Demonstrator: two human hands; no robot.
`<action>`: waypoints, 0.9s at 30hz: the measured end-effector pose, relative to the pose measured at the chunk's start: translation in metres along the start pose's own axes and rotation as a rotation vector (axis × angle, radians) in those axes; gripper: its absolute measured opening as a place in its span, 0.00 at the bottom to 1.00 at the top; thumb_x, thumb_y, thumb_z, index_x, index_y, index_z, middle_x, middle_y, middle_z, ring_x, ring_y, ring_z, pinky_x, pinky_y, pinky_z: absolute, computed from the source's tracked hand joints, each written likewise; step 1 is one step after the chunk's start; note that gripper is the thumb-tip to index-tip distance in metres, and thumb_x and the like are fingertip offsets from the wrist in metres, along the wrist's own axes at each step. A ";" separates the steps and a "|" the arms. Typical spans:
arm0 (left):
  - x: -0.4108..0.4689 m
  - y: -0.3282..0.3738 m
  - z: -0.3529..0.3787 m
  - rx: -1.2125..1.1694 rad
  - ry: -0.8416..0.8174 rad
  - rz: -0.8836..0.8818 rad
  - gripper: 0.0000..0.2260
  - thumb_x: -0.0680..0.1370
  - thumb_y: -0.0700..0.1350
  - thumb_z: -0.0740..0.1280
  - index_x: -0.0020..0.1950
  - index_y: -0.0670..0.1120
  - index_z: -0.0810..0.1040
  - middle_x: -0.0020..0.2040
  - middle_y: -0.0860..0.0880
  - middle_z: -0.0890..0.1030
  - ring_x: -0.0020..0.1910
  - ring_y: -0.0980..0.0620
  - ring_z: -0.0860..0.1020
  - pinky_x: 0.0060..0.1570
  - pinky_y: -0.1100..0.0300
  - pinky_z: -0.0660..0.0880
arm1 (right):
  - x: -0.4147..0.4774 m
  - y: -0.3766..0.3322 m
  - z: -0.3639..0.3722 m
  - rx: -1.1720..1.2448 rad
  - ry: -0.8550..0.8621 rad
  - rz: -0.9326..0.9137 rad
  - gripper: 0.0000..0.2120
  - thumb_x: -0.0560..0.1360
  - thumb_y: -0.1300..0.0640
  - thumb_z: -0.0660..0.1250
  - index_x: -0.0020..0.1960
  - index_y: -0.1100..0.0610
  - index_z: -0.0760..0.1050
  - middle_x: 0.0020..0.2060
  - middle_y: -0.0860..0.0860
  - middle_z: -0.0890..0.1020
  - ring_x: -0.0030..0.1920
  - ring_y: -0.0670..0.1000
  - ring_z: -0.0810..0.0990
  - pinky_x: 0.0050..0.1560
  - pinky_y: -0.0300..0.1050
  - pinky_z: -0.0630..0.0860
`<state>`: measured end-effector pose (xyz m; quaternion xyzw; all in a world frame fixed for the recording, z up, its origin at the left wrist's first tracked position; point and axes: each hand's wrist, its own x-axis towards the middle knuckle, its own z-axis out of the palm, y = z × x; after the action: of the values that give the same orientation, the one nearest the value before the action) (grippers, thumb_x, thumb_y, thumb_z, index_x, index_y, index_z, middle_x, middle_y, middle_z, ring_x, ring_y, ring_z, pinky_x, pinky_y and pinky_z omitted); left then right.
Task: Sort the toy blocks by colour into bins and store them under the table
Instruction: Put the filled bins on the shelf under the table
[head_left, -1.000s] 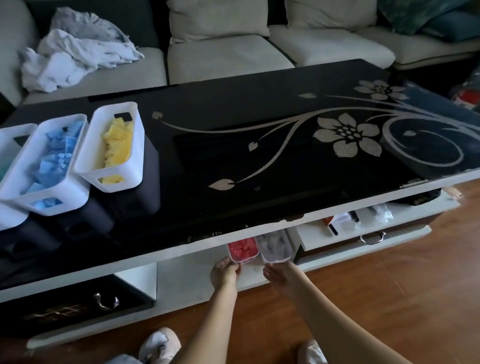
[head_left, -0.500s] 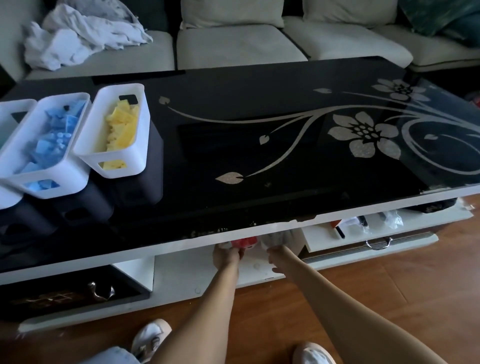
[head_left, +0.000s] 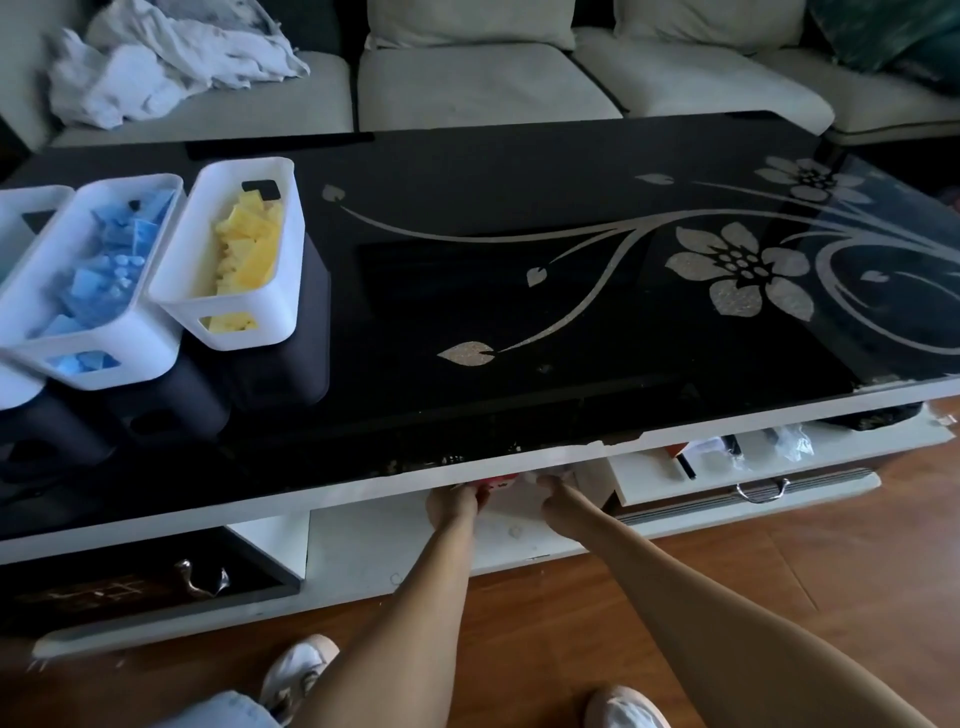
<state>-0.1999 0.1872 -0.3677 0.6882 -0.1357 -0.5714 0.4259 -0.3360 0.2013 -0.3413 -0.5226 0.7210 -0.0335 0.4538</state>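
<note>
Your left hand (head_left: 453, 503) and right hand (head_left: 560, 501) reach under the worktop's (head_left: 519, 312) front edge at a red-filled bin (head_left: 494, 481) (fingers hidden, so I cannot tell their grip).

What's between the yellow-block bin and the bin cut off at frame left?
The white bin of blue blocks, standing side by side with the yellow-block bin and the cut-off bin on the tabletop; head view shows it.

Yellow blocks (head_left: 249, 249) and blue blocks (head_left: 111, 270) fill white bins (head_left: 244, 332) at the left edge of a black table (head_left: 467, 208) patterned with pale glittery flowers (head_left: 737, 270) and curling vines (head_left: 467, 238); a cream sofa (head_left: 483, 83) behind.
</note>
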 end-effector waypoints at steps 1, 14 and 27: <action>-0.001 0.000 -0.001 -0.003 -0.001 -0.006 0.11 0.77 0.33 0.65 0.36 0.45 0.73 0.36 0.49 0.77 0.35 0.54 0.77 0.26 0.70 0.75 | -0.002 -0.001 0.001 -0.008 -0.002 -0.008 0.29 0.76 0.70 0.50 0.75 0.55 0.55 0.56 0.60 0.74 0.32 0.46 0.66 0.27 0.37 0.62; -0.083 0.021 -0.035 0.465 -0.389 0.231 0.06 0.79 0.37 0.61 0.45 0.43 0.75 0.36 0.47 0.76 0.31 0.54 0.74 0.28 0.66 0.70 | -0.087 -0.022 -0.021 -0.323 -0.005 -0.190 0.14 0.79 0.60 0.57 0.62 0.59 0.74 0.53 0.50 0.78 0.48 0.47 0.77 0.46 0.35 0.74; -0.238 0.162 -0.137 0.744 -0.333 0.840 0.09 0.78 0.48 0.65 0.41 0.48 0.80 0.21 0.55 0.74 0.22 0.61 0.71 0.31 0.66 0.69 | -0.253 -0.150 -0.068 -0.154 0.494 -0.658 0.22 0.78 0.44 0.57 0.38 0.61 0.74 0.31 0.54 0.76 0.31 0.52 0.74 0.33 0.44 0.68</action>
<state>-0.1020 0.3093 -0.0898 0.5795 -0.6536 -0.3681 0.3185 -0.2640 0.3024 -0.0664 -0.7336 0.6033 -0.2470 0.1918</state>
